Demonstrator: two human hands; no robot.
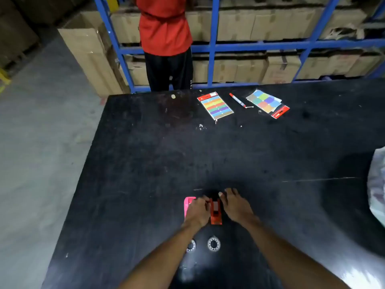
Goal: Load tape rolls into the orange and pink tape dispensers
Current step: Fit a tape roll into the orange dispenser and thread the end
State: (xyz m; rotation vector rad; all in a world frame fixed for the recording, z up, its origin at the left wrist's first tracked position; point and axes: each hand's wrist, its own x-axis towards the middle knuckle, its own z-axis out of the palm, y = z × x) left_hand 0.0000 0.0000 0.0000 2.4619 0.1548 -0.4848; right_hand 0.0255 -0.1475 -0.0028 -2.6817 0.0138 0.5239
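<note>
Two tape rolls (213, 244) lie flat on the black table (129, 163), near its front edge, just behind the hands; the left one is partly hidden under the left forearm; both show clear tape on a dark core. Ahead of them stands the orange dispenser (215, 211), its long side running away from the viewer; the pink dispenser (188, 205) sits just to its left, mostly covered by the left hand (198, 212). The left hand rests over the pink dispenser with its fingers curled against the orange one's left side; whether they pinch it I cannot tell. The right hand (236, 206) lies on the table touching the orange dispenser's right side, fingers spread and pointing forward, gripping nothing that I can see. Inside the orange dispenser a pale patch shows in the open top; blur hides what it is.

Far side of the table, well apart from the work: a card of rainbow colour strips (215, 105); a red marker (237, 100) beside it; a second pack of coloured squares (267, 103) to the right. A pale plastic bag (377, 184) intrudes at the right edge. Beyond the table a person in a red shirt (164, 28) stands facing blue shelving (212, 46) filled with cardboard boxes (233, 24); a tall carton (91, 59) leans at the left of the shelving.
</note>
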